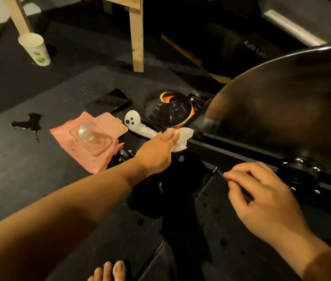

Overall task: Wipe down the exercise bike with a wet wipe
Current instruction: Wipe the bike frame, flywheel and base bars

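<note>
White and bunched, the wet wipe [183, 138] is gripped in the fingers of the left hand [158, 152] and pressed on the near end of the black frame bar [227, 152] of the exercise bike [282, 110], just under the lower rim of the large dark flywheel. The thumb of that hand is hidden, so only the fingers laid over the wipe can be seen. The right hand [266, 201] is held nearer the camera, apart from the bar, with its fingers curled and pinched on a thin dark stick [219, 173] whose tip points toward the frame. Little room is left around the wipe: a white controller [135, 123] lies just beside the left fingertips, a stack of black and orange cones [168, 111] stands close behind it, and the flywheel edge closes the right side. A pink wipe pack [91, 141] is spread on the dark floor [18, 169] to the left of the forearm, with a black phone [107, 102] near its far edge. More open floor is found left of the pack, broken by a small wet patch [28, 122]. Farther back, a paper cup [35, 50] is set by pale wooden legs [137, 37]. Bare toes [109, 270] are seen at the bottom edge.
</note>
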Motion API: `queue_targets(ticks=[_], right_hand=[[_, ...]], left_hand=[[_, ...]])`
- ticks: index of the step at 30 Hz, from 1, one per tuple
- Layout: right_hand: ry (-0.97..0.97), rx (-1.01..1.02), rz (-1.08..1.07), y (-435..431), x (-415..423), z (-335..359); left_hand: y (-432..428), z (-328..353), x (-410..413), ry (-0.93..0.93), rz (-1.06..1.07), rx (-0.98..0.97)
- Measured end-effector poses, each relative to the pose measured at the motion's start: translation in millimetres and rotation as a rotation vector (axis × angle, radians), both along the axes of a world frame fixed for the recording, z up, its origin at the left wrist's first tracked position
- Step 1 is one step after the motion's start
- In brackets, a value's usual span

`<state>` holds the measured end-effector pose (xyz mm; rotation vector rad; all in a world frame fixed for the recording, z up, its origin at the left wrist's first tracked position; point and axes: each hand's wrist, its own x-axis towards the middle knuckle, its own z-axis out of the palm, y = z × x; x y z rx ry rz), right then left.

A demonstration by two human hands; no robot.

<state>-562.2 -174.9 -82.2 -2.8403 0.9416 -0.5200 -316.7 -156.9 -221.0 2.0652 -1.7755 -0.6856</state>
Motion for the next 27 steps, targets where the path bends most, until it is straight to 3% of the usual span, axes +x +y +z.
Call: queue_targets(ticks=[2,6,8,12,16,20,25,27], right_hand=[[0.101,-0.062,-0.043,-20.1,7.1,2.6],[0.592,-0.222,-0.103,-44.8,23.8,-9.1],[0.7,-0.225,-0.104,-44.5,35.7,-19.0],[0.599,-0.218,0.08,-59.5,45.6,-37.1],[0.562,-0.178,0.113,-66.7,43.9,-42.6],[0.553,-0.154,0.108,-64.6,44.3,-41.8],[0.545,-0.102,0.072,-63.1,44.0,-38.5],[0.596,-0.06,0.077,-63.6,44.5,-37.9]], left_hand=[[18.0,-6.4,11.3,-0.004,-0.064,-0.057],[93.9,-10.0,11.4,-0.125,-0.272,-0.119],[103.1,-13.1,11.0,-0.124,-0.299,-0.112],[40.5,-10.7,1.4,-0.061,-0.055,-0.032],[-3.2,-12.0,5.3,-0.102,-0.152,-0.007],[41.9,-11.2,15.4,0.013,-0.28,-0.084],[105.5,-7.3,10.3,-0.204,-0.329,0.006],[84.2,-7.9,5.5,-0.166,-0.277,-0.004]])
